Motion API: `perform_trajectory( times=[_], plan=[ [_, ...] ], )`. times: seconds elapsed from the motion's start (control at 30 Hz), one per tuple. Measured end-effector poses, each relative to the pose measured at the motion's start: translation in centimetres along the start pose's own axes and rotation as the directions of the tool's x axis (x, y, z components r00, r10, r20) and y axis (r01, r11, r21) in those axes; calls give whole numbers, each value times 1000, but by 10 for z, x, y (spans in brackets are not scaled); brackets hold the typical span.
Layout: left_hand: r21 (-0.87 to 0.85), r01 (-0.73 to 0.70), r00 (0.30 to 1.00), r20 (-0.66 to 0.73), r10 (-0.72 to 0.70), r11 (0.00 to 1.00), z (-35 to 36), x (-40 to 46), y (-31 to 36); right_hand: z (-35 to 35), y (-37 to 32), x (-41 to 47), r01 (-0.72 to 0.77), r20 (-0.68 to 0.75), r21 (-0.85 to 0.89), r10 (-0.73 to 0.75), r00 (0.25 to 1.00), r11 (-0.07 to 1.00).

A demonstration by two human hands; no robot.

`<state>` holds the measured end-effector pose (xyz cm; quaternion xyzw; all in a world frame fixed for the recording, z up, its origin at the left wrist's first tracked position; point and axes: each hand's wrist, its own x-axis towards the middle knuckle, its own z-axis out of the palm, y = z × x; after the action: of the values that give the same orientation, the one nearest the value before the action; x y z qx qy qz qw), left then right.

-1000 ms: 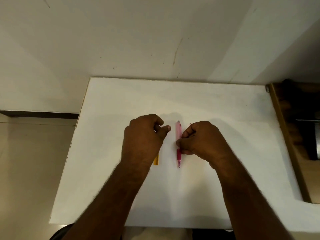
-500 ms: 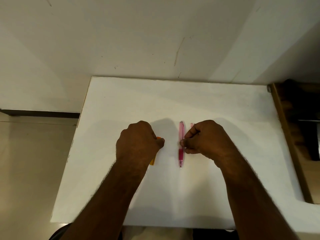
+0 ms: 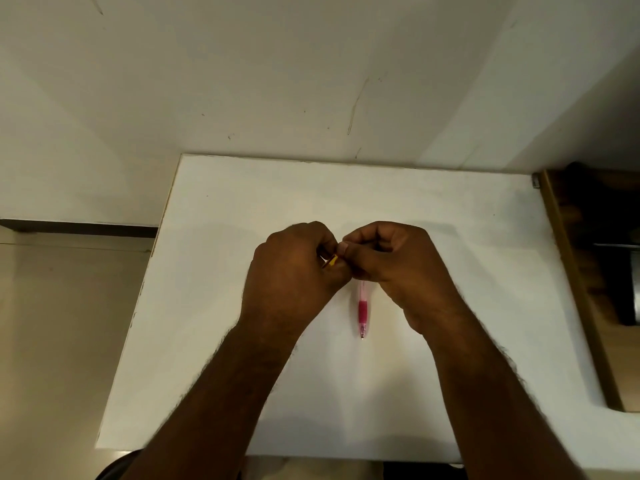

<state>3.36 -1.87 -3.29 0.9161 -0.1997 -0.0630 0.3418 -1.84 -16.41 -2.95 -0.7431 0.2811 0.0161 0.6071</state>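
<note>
Lifting the yellow pen (image 3: 331, 261) off the surface (image 3: 467, 244) since a moment ago, and bringing left hand (image 3: 294, 271) and right hand (image 3: 398, 261) together above it. Curling the left fingers round the barrel for a steady hold, while apparently pinching its exposed end between right thumb and forefinger, likely for pulling a cap or twisting it apart. Leaving the pink pen (image 3: 362, 308) lying flat beneath the right hand, tip toward the person.

Two bare forearms (image 3: 242, 393) covered in fine hair, left hand (image 3: 294, 271), right hand (image 3: 398, 261), one short-trimmed thumbnail (image 3: 343, 248) showing
</note>
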Motion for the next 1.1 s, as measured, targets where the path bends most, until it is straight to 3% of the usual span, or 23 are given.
perform_trajectory(
  times=[0.43, 0.6, 0.73, 0.87, 1.1],
  plan=[
    [-58, 10, 1000, 4, -9, 998, -1, 2, -2, -3, 4, 6, 73, -191, 108, -51, 980, 991],
    [-93, 46, 997, -56, -51, 995, -4, 4, -5, -11, 8, 10, 80, -245, 155, -40, 969, 985],
    [-109, 57, 993, -96, -67, 992, -6, 6, -6, 5, 11, 8, 83, -152, -119, -101, 983, 989],
    [-112, 58, 992, -106, -70, 992, -9, 6, -5, 22, 11, 0, 128, -42, -515, -174, 984, 847],
    [-101, 57, 993, -96, -67, 993, -12, 5, -4, 30, 12, -2, 124, 8, -664, -158, 987, 737]
  ],
)
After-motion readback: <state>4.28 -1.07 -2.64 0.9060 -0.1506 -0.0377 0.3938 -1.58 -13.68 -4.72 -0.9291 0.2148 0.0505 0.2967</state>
